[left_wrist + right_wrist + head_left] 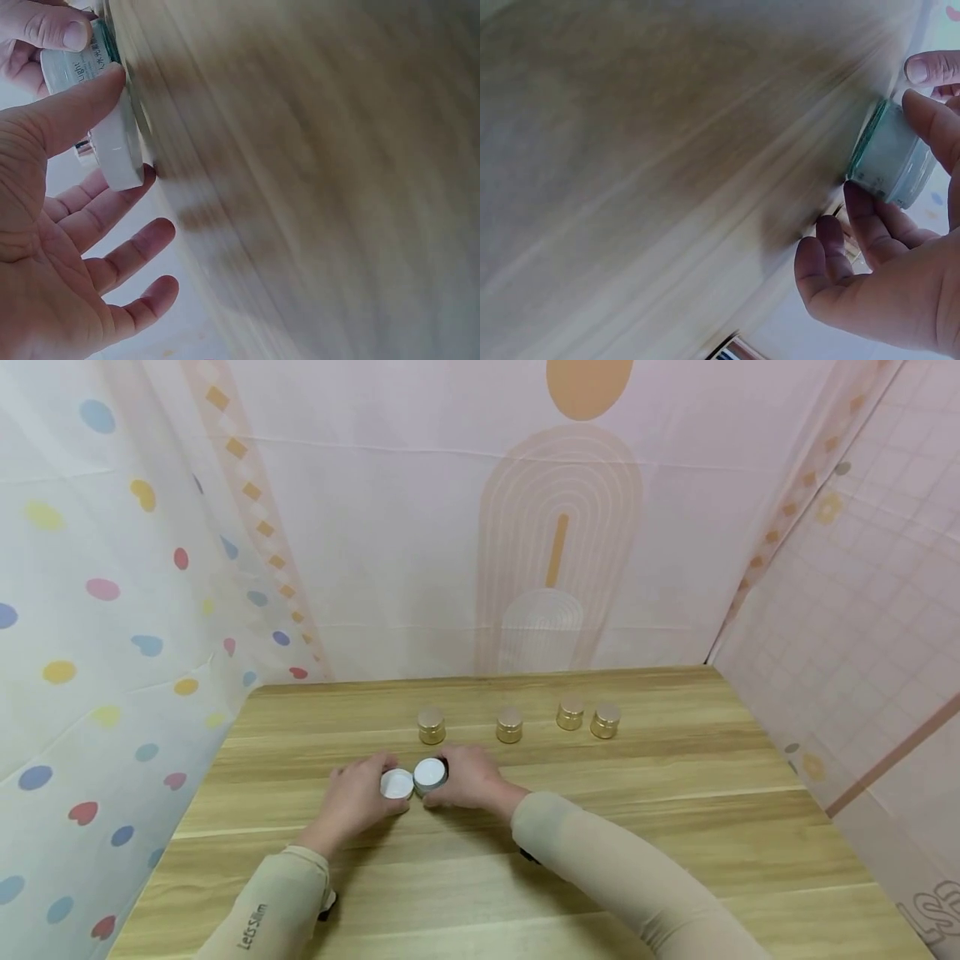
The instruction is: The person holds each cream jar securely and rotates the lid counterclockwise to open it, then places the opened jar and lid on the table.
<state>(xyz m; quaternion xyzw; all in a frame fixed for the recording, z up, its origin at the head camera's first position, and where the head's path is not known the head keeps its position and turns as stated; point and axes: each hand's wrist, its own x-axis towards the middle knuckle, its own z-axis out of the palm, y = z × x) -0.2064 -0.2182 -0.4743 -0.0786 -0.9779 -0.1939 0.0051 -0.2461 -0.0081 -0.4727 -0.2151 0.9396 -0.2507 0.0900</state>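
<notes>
My left hand (358, 797) pinches a round white lid (397, 784) between thumb and fingers, its pale inner side facing up. In the left wrist view the lid (120, 150) shows as a white rim close to the tabletop. Right beside it, my right hand (468, 779) grips a small glass cream jar (430, 774) with a white round top face. Clear, green-tinted glass walls of the jar (891, 154) appear in the right wrist view, between thumb and fingers. Lid and jar sit side by side, almost touching; part of each is covered by fingers.
Behind the hands, several small gold-lidded jars stand on the wooden table (675, 793): one at left (431, 727), another mid-table (509, 726), and a close pair (570, 715) to the right. A patterned cloth backdrop (390, 527) borders the table's back and sides.
</notes>
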